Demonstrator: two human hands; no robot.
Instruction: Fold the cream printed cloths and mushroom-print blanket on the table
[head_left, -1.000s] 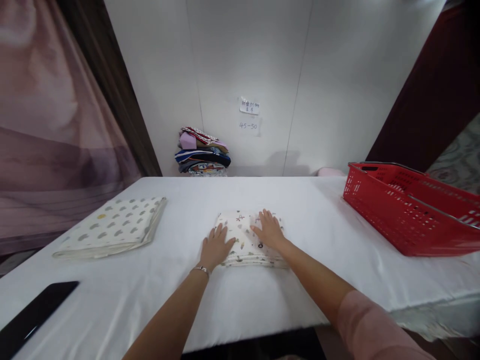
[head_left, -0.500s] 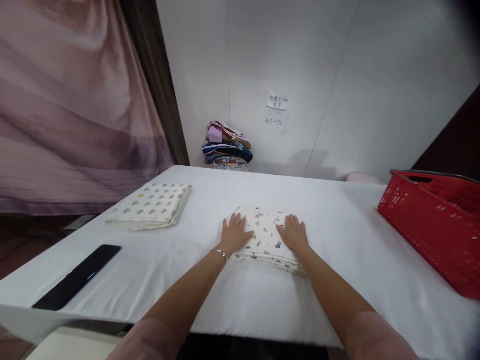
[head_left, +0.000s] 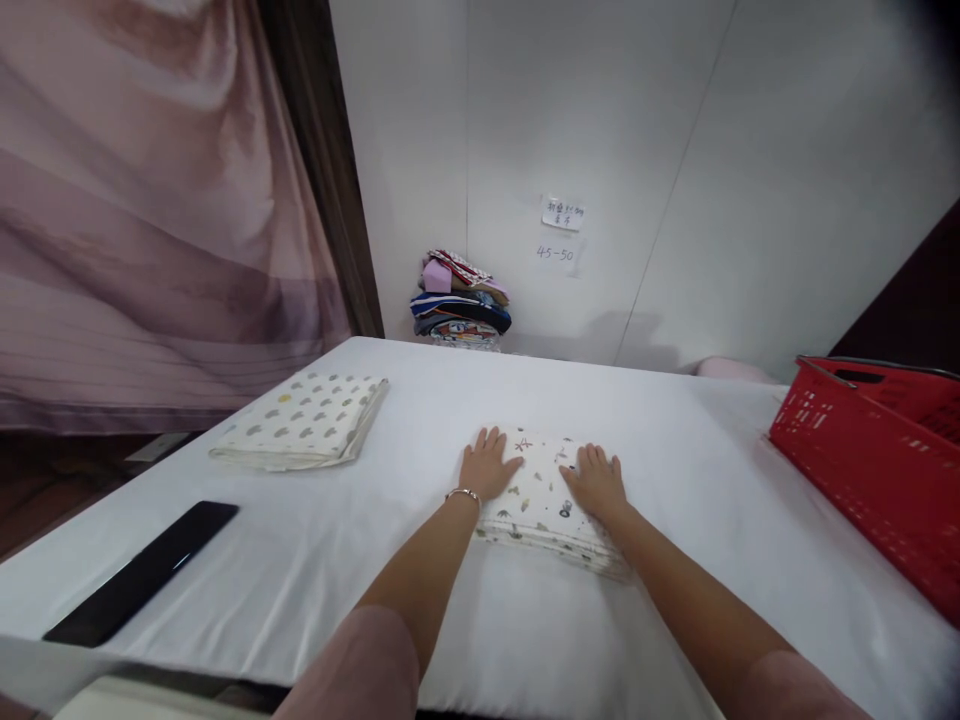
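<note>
Cloth (head_left: 534,495), white with small scattered prints and folded into several layers, lay flat on the white table (head_left: 360,580), in front of the person. The left hand (head_left: 489,468) rested palm down along its left side, fingers slightly parted and thumb spread inward over the print; a bracelet (head_left: 463,493) circled that wrist. The right hand (head_left: 598,482) rested palm down on the right side, likewise spread, its thumb pointing toward the other hand. The two were apart, with the top layer showing between them. Well to the left lay the spotted cloth (head_left: 300,420), also folded, its grey marks broken by one yellow. Nearer, a black slab (head_left: 142,575) lay by the table's left front edge. A red basket (head_left: 862,450) stood at the right, partly out of view. Beyond the table, a pile (head_left: 461,305) of folded fabrics stood by the wall (head_left: 600,100), below and left of two papers (head_left: 562,213), the lower reading "45-50". A pink curtain (head_left: 150,200) hung at far left.
</note>
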